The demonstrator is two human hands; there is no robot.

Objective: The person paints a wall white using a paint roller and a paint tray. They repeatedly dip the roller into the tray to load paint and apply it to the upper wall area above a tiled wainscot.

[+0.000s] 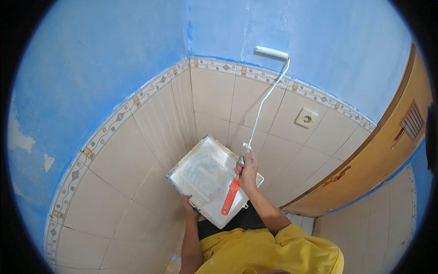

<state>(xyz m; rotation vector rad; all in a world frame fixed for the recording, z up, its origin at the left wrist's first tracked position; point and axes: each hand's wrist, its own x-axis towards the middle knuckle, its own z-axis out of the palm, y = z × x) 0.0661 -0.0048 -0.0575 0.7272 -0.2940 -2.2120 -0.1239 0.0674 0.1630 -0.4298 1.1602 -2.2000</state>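
My right hand (pixel 247 170) is closed around the metal shaft of a paint roller (pixel 262 107), just above its red handle (pixel 230 197). The roller's narrow white sleeve (pixel 272 52) is up at the blue wall, a little above the patterned tile border; whether it touches the wall I cannot tell. My left hand (pixel 191 208) grips the lower left edge of a paint tray (pixel 214 145), fingers partly hidden beneath it. The tray is tilted in front of my body, with white paint spread over its ribbed surface. The red handle hangs over the tray.
Beige tiles (pixel 207 91) cover the lower walls, topped by a patterned border (pixel 119 117). Blue wall (pixel 114 41) rises above, with peeled patches (pixel 20 139) at the left. A socket (pixel 306 118) sits right of the roller. A wooden door (pixel 365 169) stands at the right.
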